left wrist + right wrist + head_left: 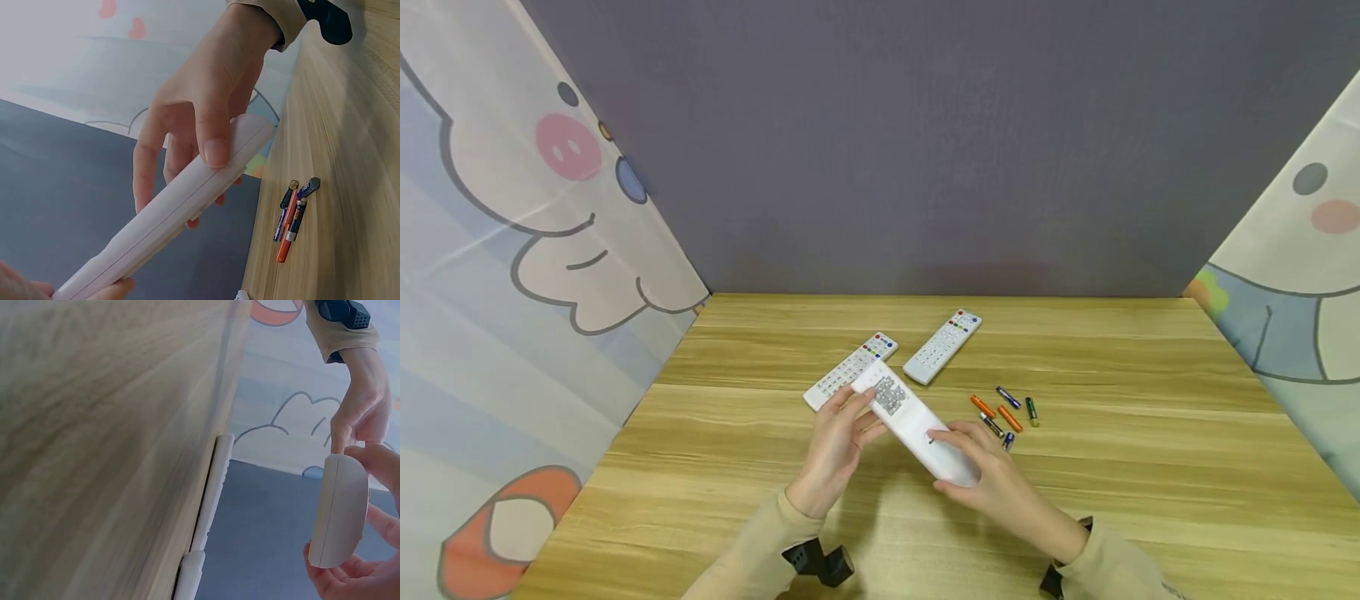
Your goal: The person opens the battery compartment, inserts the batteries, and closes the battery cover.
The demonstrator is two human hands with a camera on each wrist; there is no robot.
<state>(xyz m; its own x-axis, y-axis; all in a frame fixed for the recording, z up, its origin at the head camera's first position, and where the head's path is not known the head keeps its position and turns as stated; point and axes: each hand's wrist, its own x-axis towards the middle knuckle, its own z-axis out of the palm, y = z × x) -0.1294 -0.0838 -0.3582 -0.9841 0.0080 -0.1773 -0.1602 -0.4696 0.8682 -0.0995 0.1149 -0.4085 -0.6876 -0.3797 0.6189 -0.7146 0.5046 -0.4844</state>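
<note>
A white remote control is held above the table, its back with a printed label turned up. My left hand grips its far left end between thumb and fingers. At the near right end, my right hand holds the remote by its edges, one finger lying on the back by a small dark mark. The left wrist view shows the right thumb on the remote's casing. In the right wrist view the rounded end sits between the right thumb and fingers. The remote's button side is mostly hidden.
Two more white remotes lie buttons up behind the hands, one on the left and one farther back. Several small batteries, including an orange battery and a green-black battery, lie right of the held remote. A grey panel borders the wooden table.
</note>
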